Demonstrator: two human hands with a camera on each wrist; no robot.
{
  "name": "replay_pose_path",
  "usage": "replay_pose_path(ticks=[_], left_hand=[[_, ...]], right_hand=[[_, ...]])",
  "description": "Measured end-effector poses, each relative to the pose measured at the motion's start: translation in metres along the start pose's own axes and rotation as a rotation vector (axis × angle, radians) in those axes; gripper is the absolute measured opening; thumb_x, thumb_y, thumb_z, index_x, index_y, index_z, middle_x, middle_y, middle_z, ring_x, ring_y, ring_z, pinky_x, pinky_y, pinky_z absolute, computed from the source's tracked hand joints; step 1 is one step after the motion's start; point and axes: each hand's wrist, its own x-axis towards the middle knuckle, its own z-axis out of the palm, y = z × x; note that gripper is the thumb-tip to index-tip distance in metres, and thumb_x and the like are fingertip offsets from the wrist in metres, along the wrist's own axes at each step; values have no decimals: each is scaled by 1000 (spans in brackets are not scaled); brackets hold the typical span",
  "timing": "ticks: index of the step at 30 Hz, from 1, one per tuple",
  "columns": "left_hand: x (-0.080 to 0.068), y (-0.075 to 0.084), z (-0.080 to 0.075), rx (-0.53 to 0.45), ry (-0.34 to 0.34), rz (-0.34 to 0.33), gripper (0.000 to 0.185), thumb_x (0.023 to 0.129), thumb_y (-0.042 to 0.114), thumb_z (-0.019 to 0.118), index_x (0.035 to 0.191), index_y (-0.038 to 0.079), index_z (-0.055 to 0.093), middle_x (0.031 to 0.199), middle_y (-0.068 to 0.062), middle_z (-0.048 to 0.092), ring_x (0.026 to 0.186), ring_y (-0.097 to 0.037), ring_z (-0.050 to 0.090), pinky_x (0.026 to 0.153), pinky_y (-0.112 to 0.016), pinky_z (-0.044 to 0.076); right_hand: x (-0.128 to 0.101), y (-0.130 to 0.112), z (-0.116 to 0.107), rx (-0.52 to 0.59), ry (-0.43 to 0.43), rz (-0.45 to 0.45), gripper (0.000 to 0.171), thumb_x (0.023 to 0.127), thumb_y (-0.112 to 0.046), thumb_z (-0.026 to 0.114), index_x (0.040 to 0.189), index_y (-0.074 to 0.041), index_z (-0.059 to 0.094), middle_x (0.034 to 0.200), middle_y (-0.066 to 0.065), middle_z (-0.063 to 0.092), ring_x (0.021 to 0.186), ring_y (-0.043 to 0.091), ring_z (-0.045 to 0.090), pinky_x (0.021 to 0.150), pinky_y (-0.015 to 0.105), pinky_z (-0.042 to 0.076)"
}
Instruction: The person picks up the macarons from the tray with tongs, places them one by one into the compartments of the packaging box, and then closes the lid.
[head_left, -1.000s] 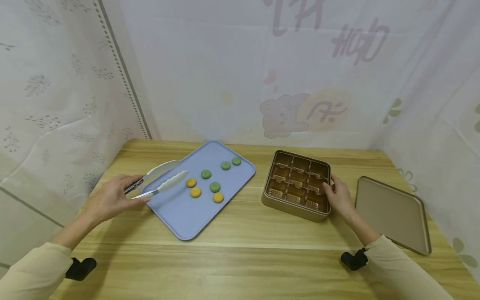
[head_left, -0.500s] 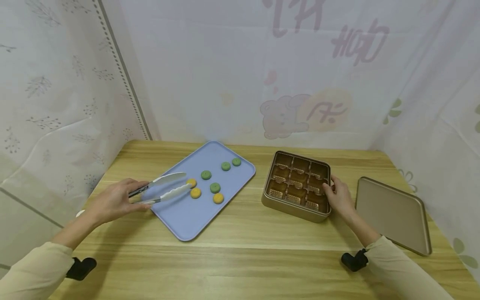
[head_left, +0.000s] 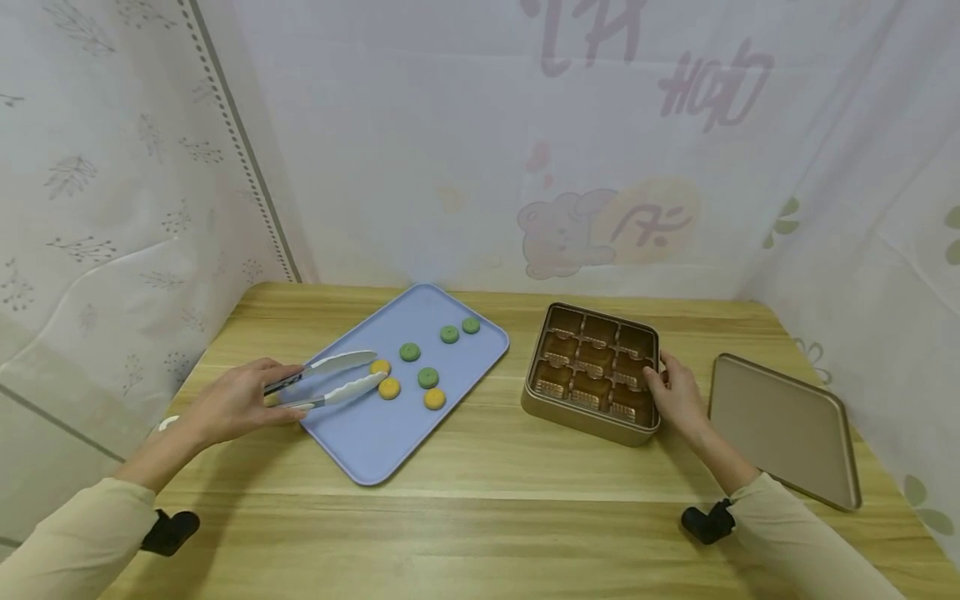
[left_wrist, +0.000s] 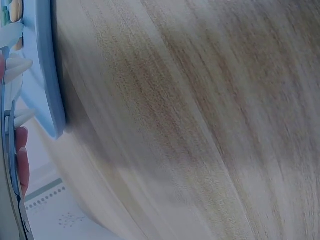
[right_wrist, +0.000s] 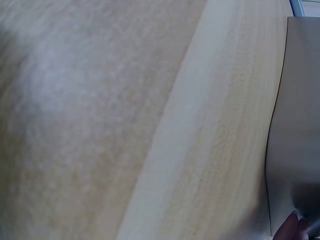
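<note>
My left hand (head_left: 232, 404) holds a pair of tongs (head_left: 347, 390), thumb on one handle and fingers on the other. The tong arms are spread over the blue tray (head_left: 367, 454), their tips on either side of a yellow button-shaped cookie (head_left: 380, 367). Two more yellow cookies lie near it, and several green cookies (head_left: 409, 352) are scattered toward the far right end. My right hand (head_left: 678, 396) grips the right rim of a square gold tin (head_left: 585, 422), thumb over the edge. Brown plastic compartments line the tin, with no cookies in them.
A flat gold lid (head_left: 783, 429) lies on the wooden table (head_left: 480, 542), right of the tin. Patterned cloth (head_left: 420, 167) hangs behind and at both sides. In the right wrist view, the tin's side wall (right_wrist: 295, 115) fills the right edge.
My left hand has moved the tongs right and slightly down, bringing the tips from beside the yellow cookie to around it. My right hand has stayed at the tin.
</note>
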Motion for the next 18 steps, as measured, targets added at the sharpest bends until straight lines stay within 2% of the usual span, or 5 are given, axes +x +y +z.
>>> replay_pose_path(ticks=[4,10,14,18], left_hand=[[1,-1,0,4,-2,8,68,74,36,84,125,-4,63,110,-21,67,92,-33,67,74,-45,54],[3,-1,0,1,-10,20,67,74,35,84,125,-4,64,109,-19,68,88,-26,67,70,-38,52],[4,-1,0,-4,-21,18,66,75,35,83,125,-4,64,109,-20,68,89,-27,67,70,-38,52],[4,-1,0,-7,-25,20,66,75,34,83,125,-5,64,109,-21,68,91,-31,67,72,-40,53]], right_hand=[[0,0,1,1,8,-5,52,102,-14,45,139,22,34,76,16,54,64,15,44,60,29,38],[-1,1,0,26,-21,1,55,104,-17,44,142,20,31,75,13,54,58,7,42,56,26,38],[-1,0,-1,33,-26,2,56,104,-19,44,142,20,31,76,13,56,58,4,42,56,26,38],[-1,0,0,26,-23,4,55,104,-18,43,142,19,31,75,13,55,59,8,43,56,27,38]])
